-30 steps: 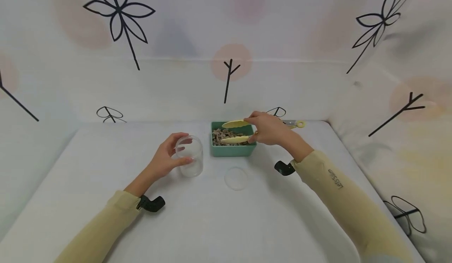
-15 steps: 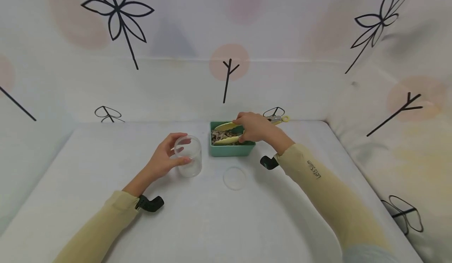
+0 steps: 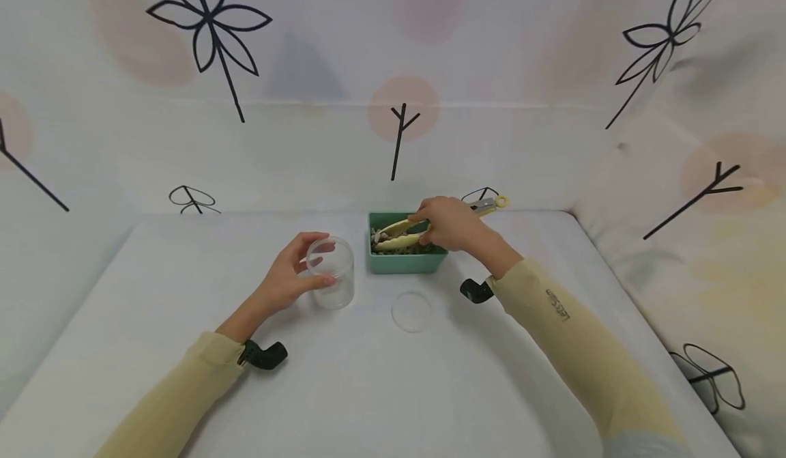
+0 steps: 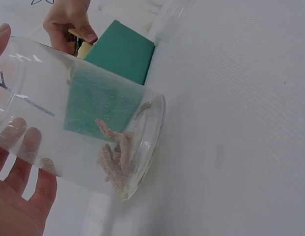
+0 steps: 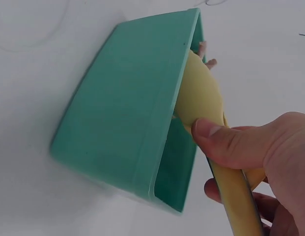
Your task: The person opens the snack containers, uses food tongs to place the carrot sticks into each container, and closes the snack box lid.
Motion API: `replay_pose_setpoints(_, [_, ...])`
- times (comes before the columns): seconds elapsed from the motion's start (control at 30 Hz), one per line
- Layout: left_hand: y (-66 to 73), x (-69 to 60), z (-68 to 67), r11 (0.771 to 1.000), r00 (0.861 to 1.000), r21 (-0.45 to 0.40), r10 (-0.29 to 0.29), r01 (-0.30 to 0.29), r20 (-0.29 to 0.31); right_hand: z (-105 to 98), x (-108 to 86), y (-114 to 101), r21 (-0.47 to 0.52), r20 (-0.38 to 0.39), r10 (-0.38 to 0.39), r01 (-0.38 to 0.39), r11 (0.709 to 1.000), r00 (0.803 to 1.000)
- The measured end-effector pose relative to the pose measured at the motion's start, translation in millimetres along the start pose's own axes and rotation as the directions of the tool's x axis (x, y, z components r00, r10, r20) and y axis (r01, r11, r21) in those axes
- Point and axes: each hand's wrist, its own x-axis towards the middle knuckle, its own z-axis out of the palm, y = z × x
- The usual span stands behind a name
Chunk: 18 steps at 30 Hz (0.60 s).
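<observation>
My left hand [image 3: 295, 274] holds a clear plastic jar [image 3: 334, 284] upright on the table, thumb in front and fingers behind it. A few pale brown, stick-like pieces [image 4: 115, 157] lie at the jar's bottom in the left wrist view. With my right hand [image 3: 451, 222] I grip yellow tongs [image 5: 201, 88], thumb on one arm and fingers on the other. The tongs' heads dip into a green rectangular box [image 3: 405, 263], over more of the same brown pieces [image 3: 377, 234]. In the right wrist view the box wall hides most of what the tongs touch.
A clear round lid [image 3: 411, 311] lies flat on the white table [image 3: 381, 390], in front of the green box and right of the jar. Behind the table hangs a patterned cloth [image 3: 319, 158].
My right hand has moved left and the tongs have gone lower into the green box; their heads have drawn closer together. My left hand and the jar stay in place.
</observation>
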Motion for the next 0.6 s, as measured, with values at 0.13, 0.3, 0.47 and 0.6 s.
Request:
replay_pose_setpoints(0.13, [0.5, -0.7, 1.2, 1.0, 1.0, -0.012, 0.004, -0.004, -0.005, -2, -5.8, 4, 0.04, -0.039, 0.015, -0.013, 0.999, 0.999])
replay_pose_setpoints(0.3, [-1.3, -0.8, 0.9, 1.0, 1.0, -0.016, 0.014, -0.014, -0.005, -5, -12.6, 13, 0.076, -0.078, 0.03, -0.024, 0.997, 0.996])
replay_pose_setpoints(0.47, [-2.5, -1.8, 0.3, 1.0, 1.0, -0.015, 0.016, -0.016, -0.007, -7, -19.4, 22, 0.13, -0.105, 0.042, -0.028, 0.991, 0.994])
replay_pose_setpoints(0.6, [-2.5, -1.9, 0.2, 1.0, 1.0, -0.019, 0.008, -0.008, -0.007, -8, -22.7, 25, 0.161, -0.113, 0.072, -0.054, 0.985, 0.991])
